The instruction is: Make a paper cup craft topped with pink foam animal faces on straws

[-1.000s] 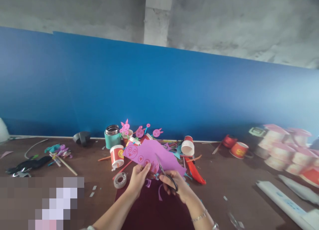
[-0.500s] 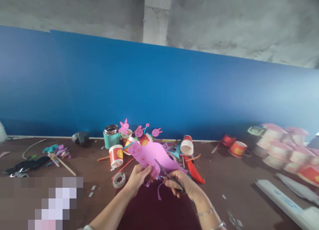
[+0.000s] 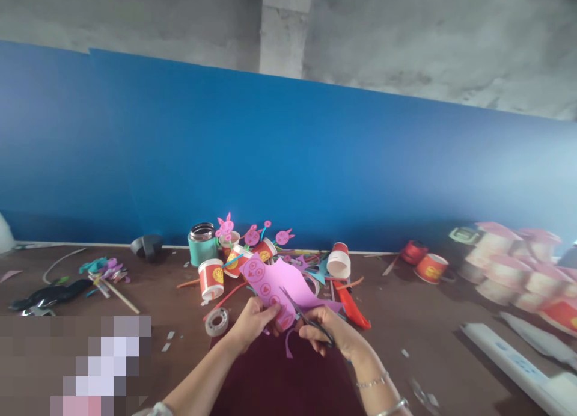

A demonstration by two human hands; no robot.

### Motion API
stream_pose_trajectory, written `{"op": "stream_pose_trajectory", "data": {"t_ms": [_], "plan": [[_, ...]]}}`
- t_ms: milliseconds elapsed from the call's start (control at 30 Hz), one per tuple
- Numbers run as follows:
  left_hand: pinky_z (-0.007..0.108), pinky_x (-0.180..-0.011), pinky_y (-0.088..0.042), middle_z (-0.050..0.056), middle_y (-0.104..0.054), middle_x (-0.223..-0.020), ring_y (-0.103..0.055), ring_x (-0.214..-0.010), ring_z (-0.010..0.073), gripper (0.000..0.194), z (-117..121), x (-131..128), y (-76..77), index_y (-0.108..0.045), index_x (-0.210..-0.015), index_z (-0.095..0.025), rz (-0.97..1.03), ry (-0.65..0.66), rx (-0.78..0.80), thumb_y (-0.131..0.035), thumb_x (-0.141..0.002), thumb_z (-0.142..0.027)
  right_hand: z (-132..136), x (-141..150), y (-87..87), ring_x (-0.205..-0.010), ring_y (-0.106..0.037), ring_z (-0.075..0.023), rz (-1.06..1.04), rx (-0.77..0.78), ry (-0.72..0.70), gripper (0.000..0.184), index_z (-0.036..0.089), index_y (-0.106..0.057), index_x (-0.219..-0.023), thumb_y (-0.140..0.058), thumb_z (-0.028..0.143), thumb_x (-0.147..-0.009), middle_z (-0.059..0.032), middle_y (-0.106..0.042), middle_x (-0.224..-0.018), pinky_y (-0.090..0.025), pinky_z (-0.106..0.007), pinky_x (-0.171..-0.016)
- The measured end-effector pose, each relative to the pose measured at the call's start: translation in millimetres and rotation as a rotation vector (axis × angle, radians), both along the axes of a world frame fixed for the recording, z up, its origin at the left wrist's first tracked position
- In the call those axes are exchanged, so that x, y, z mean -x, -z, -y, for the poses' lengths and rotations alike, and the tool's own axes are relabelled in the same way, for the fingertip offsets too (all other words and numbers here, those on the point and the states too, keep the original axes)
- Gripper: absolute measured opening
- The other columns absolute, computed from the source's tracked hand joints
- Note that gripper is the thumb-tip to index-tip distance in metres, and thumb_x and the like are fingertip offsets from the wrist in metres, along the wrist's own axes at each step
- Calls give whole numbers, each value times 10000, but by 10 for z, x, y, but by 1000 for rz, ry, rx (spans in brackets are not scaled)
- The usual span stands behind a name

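A pink sheet of paper (image 3: 301,282) with red circles and hearts drawn along its left part is pinched in my left hand (image 3: 258,321) at its lower left edge. My right hand (image 3: 325,330) grips a pair of scissors (image 3: 298,311), whose blades lie at the paper with a cut running up through it. A thin curled pink strip (image 3: 288,345) hangs below. Just beyond the sheet, pink paper animal faces (image 3: 251,235) stand up from red and white paper cups (image 3: 211,279). How wide the blades are apart I cannot tell.
A roll of tape (image 3: 217,323) lies left of my hands. Behind are a teal flask (image 3: 202,245) and an upturned cup (image 3: 339,261). A red-orange utility knife (image 3: 354,306) lies right, a white power strip (image 3: 507,362) farther right, near stacked cups (image 3: 500,263).
The pink paper has shifted slightly right and tilted in my left hand. My right hand with the scissors has barely moved. The view has shifted a little.
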State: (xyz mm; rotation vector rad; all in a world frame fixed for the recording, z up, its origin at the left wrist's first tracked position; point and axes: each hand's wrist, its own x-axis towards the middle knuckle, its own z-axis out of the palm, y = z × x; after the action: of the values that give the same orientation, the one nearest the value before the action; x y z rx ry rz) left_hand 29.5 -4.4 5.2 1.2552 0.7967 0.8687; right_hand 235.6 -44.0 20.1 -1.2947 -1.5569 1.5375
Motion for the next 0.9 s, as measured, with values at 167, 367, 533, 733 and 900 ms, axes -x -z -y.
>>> {"op": "stream_pose_trajectory", "data": {"t_ms": [167,367,533,733,900], "plan": [[220,-449,-373,79,-635,-483,-528,-397,119,455,35,11,-54,-657,-552,-100,0,52,16,-644,-690,-534,5,-18,-43,-299,-396,-52,43,46,-29,391,105,-634,-752,-706,473,-641,59,-503,-380,-320,-162,-316],[232,-460,-387,64,-620,-490,-511,-399,117,457,71,-5,-94,-652,-573,-106,7,134,8,-642,-680,-551,2,10,-29,-324,-426,-60,15,42,-2,348,124,-609,-718,-723,440,-627,56,-525,-412,-348,-171,-337],[222,-436,-363,65,-607,-454,-515,-386,119,480,106,-42,-100,-637,-535,-109,1,117,24,-640,-665,-572,25,16,-38,-299,-388,-47,-2,11,-24,355,129,-578,-625,-703,461,-645,60,-501,-387,-285,-158,-308],[196,-363,-286,8,-571,-428,-465,-333,95,446,50,-57,-42,-608,-637,-132,137,-145,66,-616,-685,-575,29,45,-49,-269,-351,-46,-9,42,0,296,124,-591,-639,-696,401,-648,63,-492,-359,-265,-164,-293],[176,-375,-322,-20,-560,-475,-447,-364,63,390,6,-45,-24,-539,-638,-142,327,-241,130,-676,-663,-506,65,80,-49,-322,-405,-56,-11,43,23,175,131,-594,-669,-644,299,-662,54,-530,-412,-337,-172,-346]]}}
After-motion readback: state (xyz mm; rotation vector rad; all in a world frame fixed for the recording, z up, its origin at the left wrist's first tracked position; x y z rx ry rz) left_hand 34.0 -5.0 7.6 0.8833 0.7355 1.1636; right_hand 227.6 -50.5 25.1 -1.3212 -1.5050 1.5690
